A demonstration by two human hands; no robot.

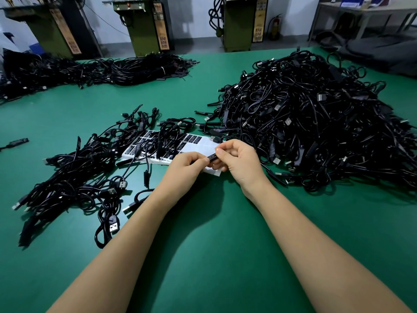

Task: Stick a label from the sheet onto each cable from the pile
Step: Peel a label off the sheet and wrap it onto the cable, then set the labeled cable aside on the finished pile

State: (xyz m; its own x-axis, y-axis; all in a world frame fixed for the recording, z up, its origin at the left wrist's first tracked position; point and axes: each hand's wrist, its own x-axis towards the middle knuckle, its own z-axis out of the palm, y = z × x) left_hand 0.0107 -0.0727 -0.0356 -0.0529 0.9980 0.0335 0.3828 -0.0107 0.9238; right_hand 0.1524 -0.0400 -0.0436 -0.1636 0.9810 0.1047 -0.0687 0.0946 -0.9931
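The landmark here is the label sheet point(196, 144), a white sheet w/ black stickers lying flat on the green table point(214, 245).

Both hands meet just over the near right corner of the sheet. The left hand point(187, 164) has its fingers curled, and finger and thumb pinch one end of a thin black piece. The right hand point(237, 158) has its fingers curled too and pinches the other end. That black piece is the cable part point(212, 157) with a label on it, white letters showing. It's hard to tell if the label is stuck all the way round yet.

The key thing: the long way of the cable part runs left to right, from one hand straight to the other. It sits right between the fingertips, touching both. Neither hand is nearer, they share it.

The big pile point(316, 123) of black cables is to the right of the sheet, v. close to the right hand. A smaller heap point(85, 177) is to the left of the sheet and partly on top of it, prob. the done ones.

My guess: next is pressing the label down flat, then dropping the cable on the left side. Lots of cables are left, so the job is far from done.
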